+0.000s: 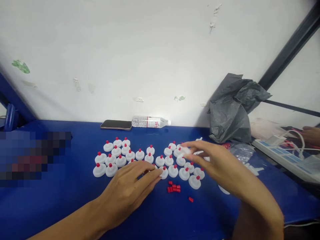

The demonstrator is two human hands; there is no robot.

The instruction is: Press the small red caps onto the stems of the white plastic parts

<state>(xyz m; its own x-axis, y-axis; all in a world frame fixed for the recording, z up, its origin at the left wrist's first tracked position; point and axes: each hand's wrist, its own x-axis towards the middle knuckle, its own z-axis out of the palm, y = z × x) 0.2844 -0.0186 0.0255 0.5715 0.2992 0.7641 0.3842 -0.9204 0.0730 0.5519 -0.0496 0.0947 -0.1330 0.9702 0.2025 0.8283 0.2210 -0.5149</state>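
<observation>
And here's your right hand (212,158), up over the right end of the white caps (99,170) — thumb and fingertips pinching a small white piece (185,151), its shape partly hidden by your fingers. Your left hand (128,183) comes in low from the near side, fingers loosely bent, fingertips right at one red-tipped cap (163,172) near the middle of the spread; whether they grip it or only touch it, you can't tell from here.

The caps stand in uneven rows across the middle of the blue table (82,200), red tips up. Nearer you, just in front of the right half of the rows, lies a small cluster of loose red pieces (174,188), with one single red piece (191,199) apart to its right.

Along the back edge, by the wall, it's the phone (116,125) lying flat, the clear bottle (150,122) on its side just beside it, and the crumpled grey bag (232,110) toward the back right corner — the white power strip (285,160) runs by the right edge.
</observation>
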